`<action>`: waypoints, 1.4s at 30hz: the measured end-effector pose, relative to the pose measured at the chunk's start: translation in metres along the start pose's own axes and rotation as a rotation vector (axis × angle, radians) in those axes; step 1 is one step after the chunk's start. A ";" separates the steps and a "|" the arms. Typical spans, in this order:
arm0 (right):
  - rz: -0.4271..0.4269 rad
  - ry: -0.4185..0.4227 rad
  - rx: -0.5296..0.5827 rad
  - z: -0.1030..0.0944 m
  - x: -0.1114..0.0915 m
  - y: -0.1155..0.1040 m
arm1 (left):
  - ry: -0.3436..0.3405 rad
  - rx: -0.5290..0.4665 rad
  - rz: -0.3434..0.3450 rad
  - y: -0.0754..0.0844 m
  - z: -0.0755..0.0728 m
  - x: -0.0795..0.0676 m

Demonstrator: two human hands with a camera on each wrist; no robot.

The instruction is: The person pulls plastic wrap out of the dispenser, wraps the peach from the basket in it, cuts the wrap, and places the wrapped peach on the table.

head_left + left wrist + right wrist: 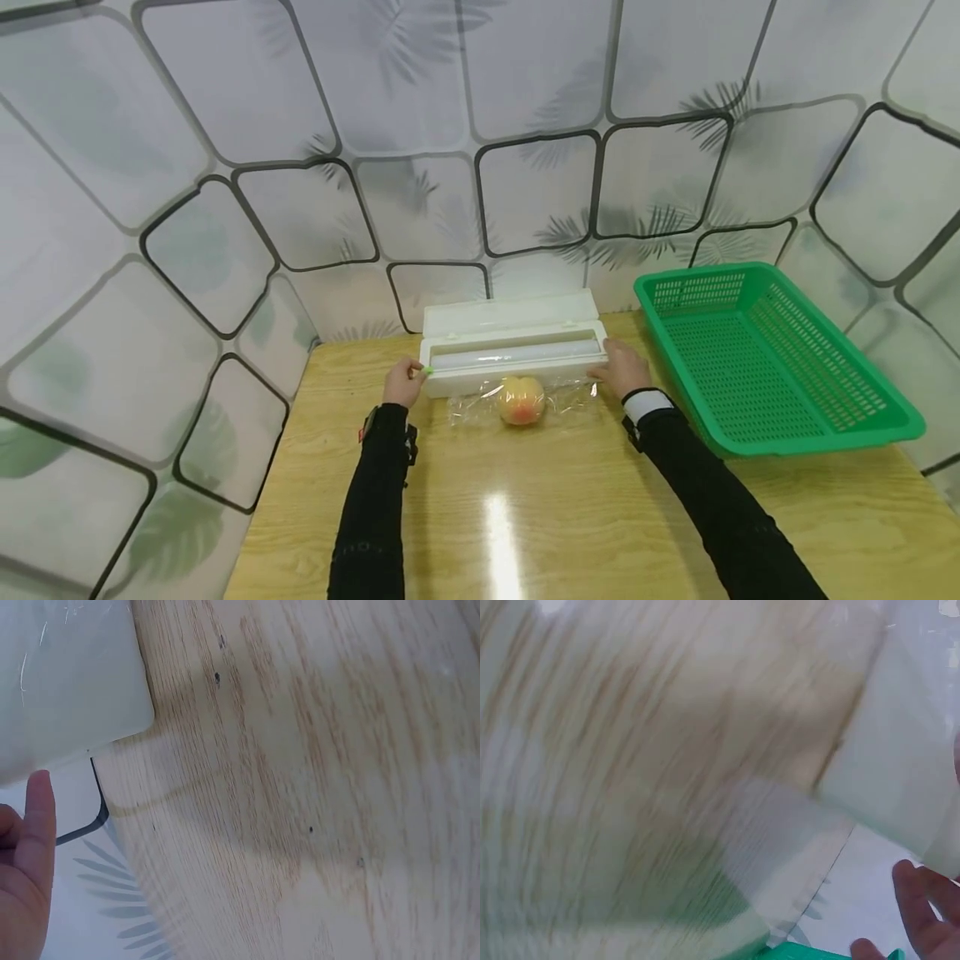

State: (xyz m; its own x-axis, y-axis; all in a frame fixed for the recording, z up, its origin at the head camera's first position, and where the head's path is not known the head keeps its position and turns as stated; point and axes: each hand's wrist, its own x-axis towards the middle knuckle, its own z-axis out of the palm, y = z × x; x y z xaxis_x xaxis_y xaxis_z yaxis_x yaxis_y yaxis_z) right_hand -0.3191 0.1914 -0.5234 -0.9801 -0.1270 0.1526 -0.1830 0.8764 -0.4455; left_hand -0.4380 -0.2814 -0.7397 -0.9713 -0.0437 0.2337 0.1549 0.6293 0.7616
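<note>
A white cling film box [480,383] lies near the back of the table with its lid [510,312] raised. Inside is a film roll [517,353]. Clear film [472,407] hangs from the front, and a yellow-red peach [521,401] sits at the film, before the box. At the box's left end, my left hand [403,383] pinches a small green slider tab [427,370]. My right hand [622,369] grips the right end, thumb toward the front. In the right wrist view, fingertips [909,881] are right at the box's end.
A green plastic basket [817,440] with perforated sides stands on the right of the wooden table [450,517]. A patterned wall covering [420,208] rises directly behind the box and along the left side.
</note>
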 end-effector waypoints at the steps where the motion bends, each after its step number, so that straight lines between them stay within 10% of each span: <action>1: 0.008 -0.026 0.039 0.000 0.001 0.001 | 0.005 0.011 0.003 -0.006 0.002 0.003; 6: -0.007 -0.107 0.203 -0.003 0.002 0.002 | 0.021 0.063 -0.030 0.032 -0.011 -0.008; 13: 0.008 -0.154 0.340 -0.009 -0.008 0.002 | -0.027 0.179 0.084 0.219 -0.055 -0.079; 18: 0.022 -0.162 0.383 -0.007 -0.011 0.008 | -0.131 0.338 0.270 0.296 -0.047 -0.098; 28: 0.049 -0.081 0.479 -0.007 -0.018 -0.006 | -0.306 0.644 0.363 0.332 -0.017 -0.109; 35: -0.030 0.158 0.406 -0.002 -0.016 -0.030 | -0.347 0.660 0.399 0.331 -0.006 -0.110; 42: -0.207 0.140 0.306 -0.003 -0.020 -0.069 | -0.347 0.671 0.401 0.332 -0.006 -0.113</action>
State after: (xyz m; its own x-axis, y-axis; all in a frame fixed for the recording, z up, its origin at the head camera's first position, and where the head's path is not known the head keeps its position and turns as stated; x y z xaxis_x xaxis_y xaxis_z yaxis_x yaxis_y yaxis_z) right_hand -0.2863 0.1348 -0.4931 -0.9039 -0.2032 0.3763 -0.4108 0.6575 -0.6316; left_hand -0.2760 -0.0718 -0.5095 -0.8832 0.4515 0.1272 0.4653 0.8775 0.1163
